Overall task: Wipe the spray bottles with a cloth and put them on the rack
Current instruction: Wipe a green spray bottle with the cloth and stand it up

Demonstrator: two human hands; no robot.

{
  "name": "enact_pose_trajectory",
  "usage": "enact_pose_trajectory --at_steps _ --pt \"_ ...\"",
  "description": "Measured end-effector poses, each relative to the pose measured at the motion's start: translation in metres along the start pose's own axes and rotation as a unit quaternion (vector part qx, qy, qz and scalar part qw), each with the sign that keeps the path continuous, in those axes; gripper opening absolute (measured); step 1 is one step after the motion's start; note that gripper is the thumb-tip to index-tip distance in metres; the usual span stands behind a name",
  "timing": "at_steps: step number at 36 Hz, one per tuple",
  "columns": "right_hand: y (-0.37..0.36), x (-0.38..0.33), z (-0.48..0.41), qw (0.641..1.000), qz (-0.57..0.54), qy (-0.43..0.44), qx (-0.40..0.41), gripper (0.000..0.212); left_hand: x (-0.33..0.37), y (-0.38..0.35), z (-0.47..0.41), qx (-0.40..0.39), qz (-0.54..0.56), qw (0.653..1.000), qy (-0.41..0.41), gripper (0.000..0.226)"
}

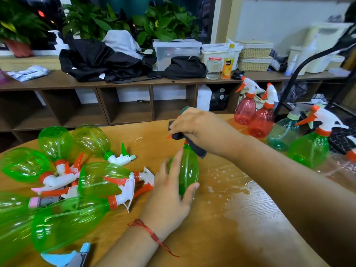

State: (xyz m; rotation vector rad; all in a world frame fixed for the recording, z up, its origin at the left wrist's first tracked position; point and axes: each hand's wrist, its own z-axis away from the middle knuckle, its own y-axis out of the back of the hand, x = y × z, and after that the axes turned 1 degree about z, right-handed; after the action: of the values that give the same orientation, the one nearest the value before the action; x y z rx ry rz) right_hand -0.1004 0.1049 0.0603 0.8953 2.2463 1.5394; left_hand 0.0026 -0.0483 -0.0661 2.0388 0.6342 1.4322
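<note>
A green spray bottle (pixel 189 168) stands upright at the middle of the wooden table (pixel 240 218). My left hand (pixel 171 195) holds its body from the left, thumb round the lower front. My right hand (pixel 200 128) grips a dark grey cloth (pixel 192 143) round the bottle's spray head, whose orange nozzle tip pokes out to the left. Several green spray bottles (pixel 100 178) lie in a heap on the table's left. At the right, red bottles (pixel 260 120), a teal bottle (pixel 283 132) and a green bottle (pixel 308 149) stand beside the black rack (pixel 312 60).
Water is spilled on the table (pixel 231 193) right of the held bottle. Behind runs a low wooden shelf unit (pixel 125 83) with black bags, plants, boxes, a jar and an orange juice bottle (pixel 228 62). A blue trigger head (pixel 69 257) lies at the near left edge.
</note>
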Motion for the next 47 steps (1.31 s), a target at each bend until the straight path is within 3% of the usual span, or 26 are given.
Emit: enact_pose_trajectory --at_steps 3,6,11,16,20,25,29,33,40,47 --pt "0.007 0.011 0.004 0.999 0.002 -0.016 0.05 0.027 0.002 0.001 0.0 0.0 -0.002 1.0 -0.005 0.09" --pt "0.016 0.009 0.003 0.999 0.022 -0.035 0.008 0.03 0.005 0.001 0.0 -0.007 -0.004 1.0 0.005 0.092" --pt "0.007 -0.008 0.017 0.997 0.0 0.076 0.016 0.021 0.001 0.002 -0.003 0.002 0.007 1.0 0.005 0.088" --pt "0.01 0.008 0.032 0.994 -0.076 -0.06 0.04 0.034 0.004 0.001 -0.001 -0.004 -0.008 1.0 -0.004 0.089" --pt "0.012 0.015 0.028 0.977 -0.094 -0.111 0.155 0.033 0.007 0.0 0.001 -0.013 -0.025 1.0 -0.012 0.092" --pt "-0.01 0.019 0.022 0.972 -0.145 -0.164 0.087 0.035 0.006 0.0 0.001 -0.008 -0.018 1.0 -0.011 0.091" --pt "-0.019 0.018 0.032 0.964 -0.156 -0.192 0.096 0.036 0.003 0.001 0.0 -0.013 -0.01 1.0 -0.014 0.089" --pt "-0.022 0.02 0.042 0.927 -0.233 -0.26 0.138 0.036 0.004 -0.001 0.001 -0.016 -0.014 1.0 -0.021 0.088" --pt "-0.024 0.026 0.058 0.859 -0.368 -0.331 0.131 0.03 0.0 0.002 0.001 -0.018 -0.002 1.0 -0.015 0.089" --pt "-0.011 0.034 0.067 0.849 -0.382 -0.352 0.096 0.028 0.001 0.004 0.002 -0.025 0.003 1.0 -0.009 0.089"
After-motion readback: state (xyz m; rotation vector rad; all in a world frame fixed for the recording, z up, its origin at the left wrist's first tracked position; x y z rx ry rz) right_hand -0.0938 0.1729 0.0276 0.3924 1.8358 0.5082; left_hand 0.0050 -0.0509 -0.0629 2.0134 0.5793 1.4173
